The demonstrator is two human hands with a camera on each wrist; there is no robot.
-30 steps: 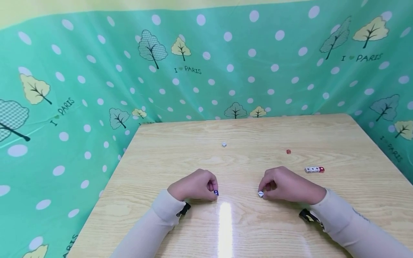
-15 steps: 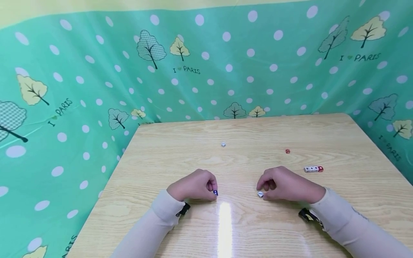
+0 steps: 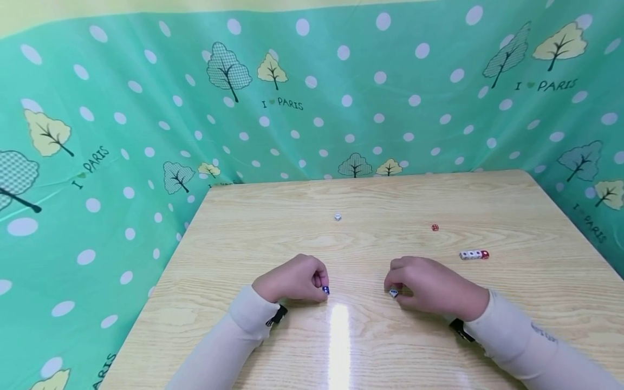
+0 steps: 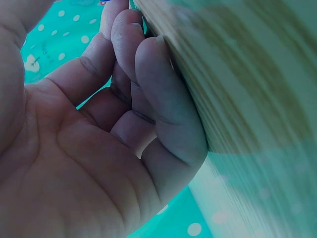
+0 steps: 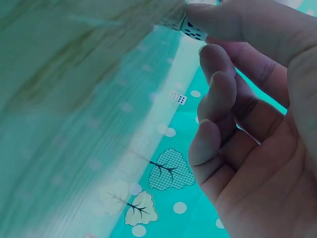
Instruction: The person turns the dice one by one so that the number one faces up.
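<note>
1. Blue die sits right at the tips of L grip, pinched btwn thumb & index, down low at the worktop; can't tell if it's touching wood.
2. And white die, that's in R grip, thumb & index closed on it, pips showing; R wrist cam has the thumb pressed on its side.
3. L grip & R grip face each other, apart, w/ a strip of glare on the worktop btwn them, nearer the person.
4. Beyond the grips we've got a far white die, btwn the two sideways, closer to L grip's line.
5. Lone red die is out past R grip, a bit to its R.
6. Then a dice row, beyond R grip & to its R: three white, one red at the R end, all touching.
7. Both wrists: pale sleeves, black straps just behind each grip; green dotted cloth hangs past the worktop's far edge.
</note>
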